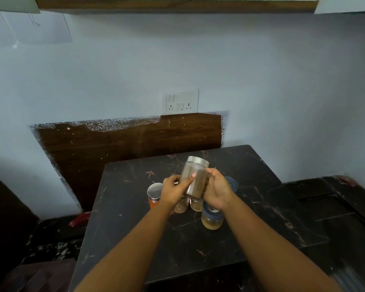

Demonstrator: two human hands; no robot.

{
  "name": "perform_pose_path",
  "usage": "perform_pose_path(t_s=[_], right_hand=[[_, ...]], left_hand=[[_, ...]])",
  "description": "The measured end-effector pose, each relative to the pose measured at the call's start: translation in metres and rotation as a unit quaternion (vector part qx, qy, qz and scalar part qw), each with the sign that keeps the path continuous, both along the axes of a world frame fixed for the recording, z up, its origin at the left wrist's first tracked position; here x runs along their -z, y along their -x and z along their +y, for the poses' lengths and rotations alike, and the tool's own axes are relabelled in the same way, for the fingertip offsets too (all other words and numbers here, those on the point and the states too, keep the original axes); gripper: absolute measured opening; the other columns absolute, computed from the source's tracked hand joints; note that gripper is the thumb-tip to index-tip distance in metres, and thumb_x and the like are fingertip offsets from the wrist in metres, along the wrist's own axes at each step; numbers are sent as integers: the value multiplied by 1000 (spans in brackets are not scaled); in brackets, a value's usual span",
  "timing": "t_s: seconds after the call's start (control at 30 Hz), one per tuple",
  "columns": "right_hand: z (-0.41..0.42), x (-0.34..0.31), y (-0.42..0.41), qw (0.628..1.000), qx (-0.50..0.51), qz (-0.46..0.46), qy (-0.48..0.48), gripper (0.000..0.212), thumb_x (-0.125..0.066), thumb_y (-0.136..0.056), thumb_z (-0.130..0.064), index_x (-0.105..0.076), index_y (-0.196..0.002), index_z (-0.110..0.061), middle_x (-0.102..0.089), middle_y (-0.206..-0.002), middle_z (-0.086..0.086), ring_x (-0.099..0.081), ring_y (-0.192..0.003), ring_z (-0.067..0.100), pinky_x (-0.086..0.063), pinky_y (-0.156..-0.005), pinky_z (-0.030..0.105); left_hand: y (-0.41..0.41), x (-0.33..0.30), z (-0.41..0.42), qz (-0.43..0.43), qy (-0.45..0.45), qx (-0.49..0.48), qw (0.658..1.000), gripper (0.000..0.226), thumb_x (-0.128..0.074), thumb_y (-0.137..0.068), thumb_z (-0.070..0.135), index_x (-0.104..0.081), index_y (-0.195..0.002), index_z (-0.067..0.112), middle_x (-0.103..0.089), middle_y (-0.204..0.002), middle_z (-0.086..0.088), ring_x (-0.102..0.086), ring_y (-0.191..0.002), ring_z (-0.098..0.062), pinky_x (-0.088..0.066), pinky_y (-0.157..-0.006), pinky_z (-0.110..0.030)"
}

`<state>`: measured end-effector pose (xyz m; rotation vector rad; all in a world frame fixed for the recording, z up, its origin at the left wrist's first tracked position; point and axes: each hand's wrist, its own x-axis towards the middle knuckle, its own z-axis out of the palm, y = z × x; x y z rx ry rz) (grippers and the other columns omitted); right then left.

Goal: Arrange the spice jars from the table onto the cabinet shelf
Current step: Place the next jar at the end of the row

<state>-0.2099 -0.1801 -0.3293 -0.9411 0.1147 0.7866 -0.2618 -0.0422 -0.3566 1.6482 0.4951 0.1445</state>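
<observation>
Black marble-veined table [251,186], silver-lidded jar [195,178] of brown spice, orange jar [153,202], pale blue wall [261,70].

Setting: a home kitchen corner.
Evidence, storage: spice jars [212,218] grouped on a dark marble-patterned table [251,186].
Evidence, fittings: wall switch-and-socket plate [180,100]; wooden shelf edge [177,6] overhead; worn wood-laminate panel [124,144] against painted wall.

Jars [212,218] crowded the surface [135,228] centre beneath both hands; its left half lay open; shelf [177,6] overhead.
</observation>
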Motion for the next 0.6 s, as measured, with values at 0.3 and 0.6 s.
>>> perform_pose_path(t_s=[0.3, 0.6], right_hand=[[-13, -19, -9, 992, -14, -96, 80, 48, -66, -83, -43, -60, -122, -15, -67, -119, 19, -65, -108, 31, -51, -95, 48], [-21, -36, -12, 990, -32, -133, 39, 32, -64, -90, -26, -63, -119, -12, -66, -120, 19, -62, -115, 34, -47, -99, 53]], left_hand=[[-9, -31, -24, 17, 18, 47, 999, 82, -77, -61, 57, -44, -124, 17, -61, -115, -6, -64, -102, -21, -55, -91, -45], [-12, -47, -35, -50, 83, 51, 994, 56, -58, -88, 53, -38, -126, 17, -58, -119, -8, -61, -108, -22, -49, -99, -47]])
